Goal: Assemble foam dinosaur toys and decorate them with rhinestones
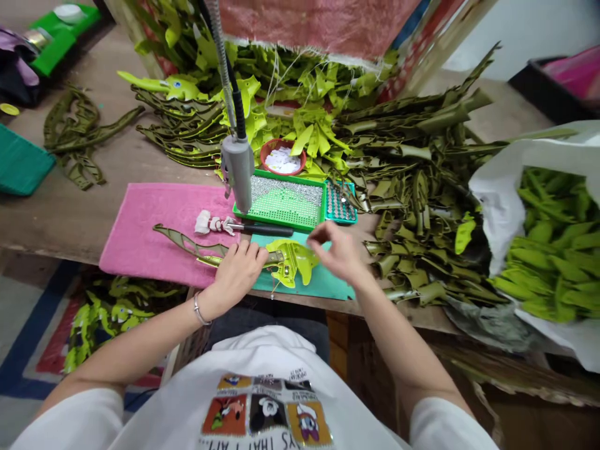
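My left hand [239, 270] is closed over a lime-green and olive plastic toy part [284, 265], pressing it down on the teal mat [328, 284]. A long curved olive piece [175, 236] sticks out to the left of that hand, over the pink towel [140, 228]. Just right of the lime end, my right hand [341, 253] is raised with thumb and fingertips pinched together; whatever they hold is too small to make out. Behind the part lies a screwdriver [267, 229] with a black handle and a white wrapping near its left end.
A grey electric screwdriver [237, 172] hangs over the work spot. A green tray [281, 200] of small screws, a teal tray [341, 203] of small metal parts and a red basket [269, 150] stand behind. Olive parts [417, 187] pile up rightward, beside a white sack [497, 181].
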Available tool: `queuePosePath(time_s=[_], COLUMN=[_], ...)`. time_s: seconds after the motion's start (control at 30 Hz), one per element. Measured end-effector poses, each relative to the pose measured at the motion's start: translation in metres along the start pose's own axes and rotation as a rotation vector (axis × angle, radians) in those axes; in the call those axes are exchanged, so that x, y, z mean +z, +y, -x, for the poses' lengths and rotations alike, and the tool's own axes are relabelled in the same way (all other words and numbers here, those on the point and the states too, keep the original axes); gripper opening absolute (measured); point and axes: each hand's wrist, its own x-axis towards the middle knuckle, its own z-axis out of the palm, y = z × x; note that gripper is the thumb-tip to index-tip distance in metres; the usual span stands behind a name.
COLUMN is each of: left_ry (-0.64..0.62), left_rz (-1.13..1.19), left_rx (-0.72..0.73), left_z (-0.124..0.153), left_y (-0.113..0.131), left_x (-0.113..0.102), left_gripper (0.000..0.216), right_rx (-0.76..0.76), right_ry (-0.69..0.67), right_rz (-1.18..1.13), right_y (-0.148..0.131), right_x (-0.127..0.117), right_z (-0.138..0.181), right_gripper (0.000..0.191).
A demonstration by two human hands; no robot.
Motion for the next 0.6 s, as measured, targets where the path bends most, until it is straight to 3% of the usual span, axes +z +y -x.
queuePosePath(time_s=[0.07,0.1,0.2,0.3,0.4,0.47,0.6], left_ry=[-0.001,-0.006,-0.034,-0.061,-0.073,-0.078,-0.094], left_rz=[0.020,0.032,0.050,0.052,0.018,-0.015,-0.009], left_rx=[-0.006,-0.011,-0.030,-0.030,-0.020,-0.010,0.002], left_z=[0.000,0.000,-0.001,-0.001,-0.001,-0.001,-0.002], left_y=[0.000,0.000,0.001,0.002,0.002,0.002,0.001], left_x=[0.002,0.002,0.001,0.000,-0.002,-0.004,-0.007], left_gripper=[0.021,0.021,0.022,0.021,0.020,0.019,0.020], right_rx=[0.047,0.066,0.092,0.108,0.134,0.133,0.073], right_ry=[0.251,0.314,0.309,0.282,0.317,0.283,-0.051], right_rz=[0.171,0.258,0.430,0.480,0.400,0.231,-0.176], right_y=[0.023,0.035,0.063,0.072,0.057,0.035,-0.014], right_x=[-0.012,-0.016,-0.018,-0.014,-0.014,-0.013,0.002], right_z=[-0.020,-0.030,-0.054,-0.061,-0.052,-0.037,0.005], right_gripper=[0.002,0.003,0.008,0.013,0.016,0.018,0.025])
